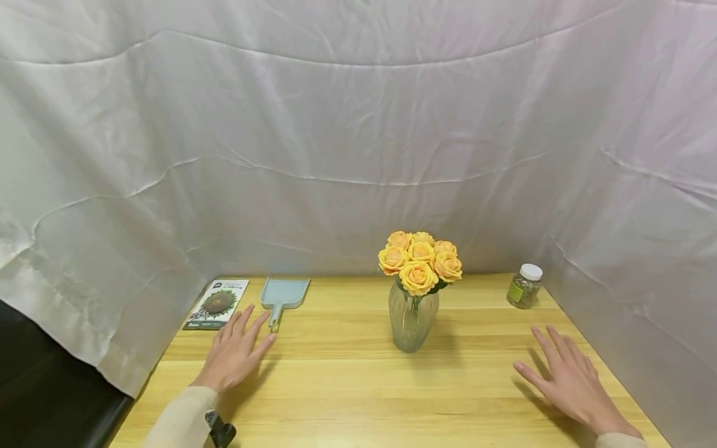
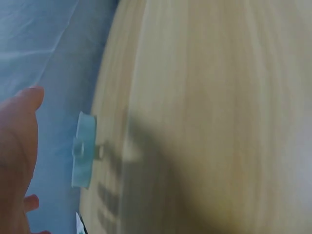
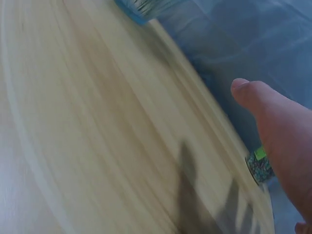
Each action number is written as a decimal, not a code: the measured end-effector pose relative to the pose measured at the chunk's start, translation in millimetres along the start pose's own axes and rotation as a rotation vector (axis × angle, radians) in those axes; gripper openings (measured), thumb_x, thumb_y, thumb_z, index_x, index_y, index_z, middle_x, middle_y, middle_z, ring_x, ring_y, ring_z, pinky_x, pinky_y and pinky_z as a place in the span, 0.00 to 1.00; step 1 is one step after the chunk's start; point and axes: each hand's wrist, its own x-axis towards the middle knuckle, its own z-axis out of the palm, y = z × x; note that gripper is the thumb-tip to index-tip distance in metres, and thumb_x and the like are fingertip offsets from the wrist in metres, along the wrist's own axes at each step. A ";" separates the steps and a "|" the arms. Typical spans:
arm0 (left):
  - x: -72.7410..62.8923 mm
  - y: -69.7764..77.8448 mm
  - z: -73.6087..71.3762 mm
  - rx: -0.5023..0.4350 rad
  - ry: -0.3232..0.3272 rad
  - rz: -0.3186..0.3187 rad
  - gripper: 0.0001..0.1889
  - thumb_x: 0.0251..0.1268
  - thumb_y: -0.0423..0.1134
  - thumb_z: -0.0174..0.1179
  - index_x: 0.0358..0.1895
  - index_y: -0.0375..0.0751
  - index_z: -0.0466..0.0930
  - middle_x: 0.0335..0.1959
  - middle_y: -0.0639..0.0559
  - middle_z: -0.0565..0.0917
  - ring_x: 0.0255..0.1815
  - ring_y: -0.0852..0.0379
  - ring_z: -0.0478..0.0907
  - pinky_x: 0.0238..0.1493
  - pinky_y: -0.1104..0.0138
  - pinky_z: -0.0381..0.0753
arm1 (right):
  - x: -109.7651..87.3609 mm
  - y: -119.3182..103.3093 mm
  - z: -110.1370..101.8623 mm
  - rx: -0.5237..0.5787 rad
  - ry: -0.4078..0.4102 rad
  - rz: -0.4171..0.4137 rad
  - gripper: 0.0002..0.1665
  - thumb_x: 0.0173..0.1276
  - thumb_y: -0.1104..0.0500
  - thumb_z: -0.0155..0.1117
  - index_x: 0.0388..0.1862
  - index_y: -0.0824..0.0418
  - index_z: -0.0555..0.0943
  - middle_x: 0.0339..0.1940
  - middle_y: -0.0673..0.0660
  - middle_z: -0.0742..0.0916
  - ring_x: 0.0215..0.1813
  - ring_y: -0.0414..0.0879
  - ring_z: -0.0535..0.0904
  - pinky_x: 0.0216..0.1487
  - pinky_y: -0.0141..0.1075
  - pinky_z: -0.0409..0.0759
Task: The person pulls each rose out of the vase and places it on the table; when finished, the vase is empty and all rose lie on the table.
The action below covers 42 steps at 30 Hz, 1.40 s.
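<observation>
My left hand [image 1: 235,353] hovers over the left side of the table with its fingers spread, holding nothing. Just beyond its fingertips lie a light blue dustpan [image 1: 284,292], handle towards me, and a seed packet [image 1: 217,303] with a sunflower picture. At the right, my right hand [image 1: 572,381] is also spread above the tabletop and holds nothing. Past it stands a clear jar [image 1: 523,287] with a white lid, a green label and dark grains inside. Between the hands a ribbed glass vase [image 1: 413,317] holds several yellow roses [image 1: 420,261].
The wooden table [image 1: 347,386] is bounded at the back and sides by hanging grey cloth [image 1: 347,124]. A black surface [image 1: 50,379] shows past the table's left edge. Around the left wrist is a strap with a black device [image 1: 220,429].
</observation>
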 end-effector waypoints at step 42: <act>92.6 173.2 -2.5 -0.442 0.049 0.412 0.22 0.87 0.57 0.54 0.75 0.57 0.73 0.89 0.59 0.59 0.88 0.49 0.60 0.85 0.39 0.67 | 86.3 -123.2 35.3 0.876 -0.009 -0.238 0.57 0.80 0.61 0.71 0.93 0.39 0.46 0.90 0.67 0.61 0.87 0.72 0.57 0.78 0.62 0.74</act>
